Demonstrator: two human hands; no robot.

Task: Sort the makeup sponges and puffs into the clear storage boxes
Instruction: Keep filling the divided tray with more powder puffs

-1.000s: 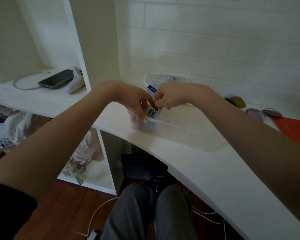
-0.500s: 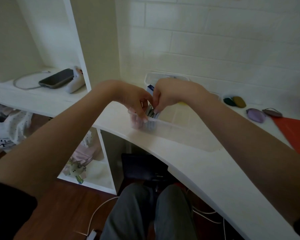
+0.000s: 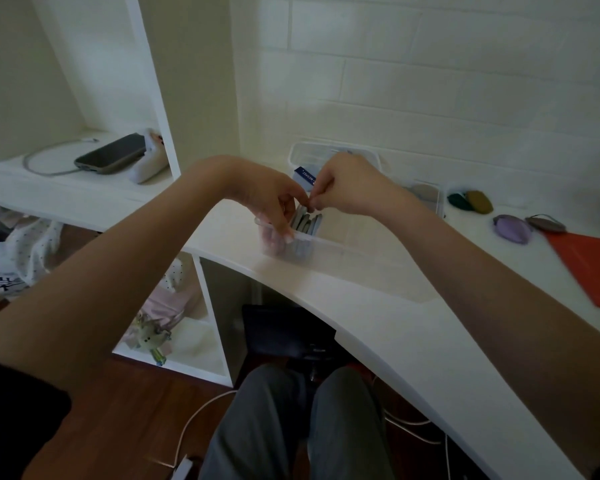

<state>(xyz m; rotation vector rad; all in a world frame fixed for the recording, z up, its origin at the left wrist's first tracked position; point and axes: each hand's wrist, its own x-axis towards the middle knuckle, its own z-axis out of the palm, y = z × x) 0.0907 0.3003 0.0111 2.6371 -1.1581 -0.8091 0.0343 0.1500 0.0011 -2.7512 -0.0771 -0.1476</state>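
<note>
A long clear storage box [image 3: 347, 245] lies on the white desk in front of me. Several grey and bluish flat puffs [image 3: 307, 224] stand on edge at its left end. My left hand [image 3: 269, 199] hooks its fingers over that end of the box, fingertips showing through the clear wall. My right hand [image 3: 355, 185] hovers just above the puffs with fingertips pinched together on the top edge of a grey puff. Loose puffs lie to the right: dark green [image 3: 458, 201], olive [image 3: 479, 201], purple [image 3: 511, 229], grey-brown [image 3: 545, 223].
Behind my hands stands a second clear box [image 3: 326, 152] with a blue-labelled item, and another clear box [image 3: 430, 194] to its right. An orange folder [image 3: 596, 268] lies at the far right. A phone [image 3: 111, 158] with a cable rests on the left shelf.
My right hand dipped its fingers down among the puffs, then rose slightly with fingertips pinched. My left hand stayed hooked on the box's end.
</note>
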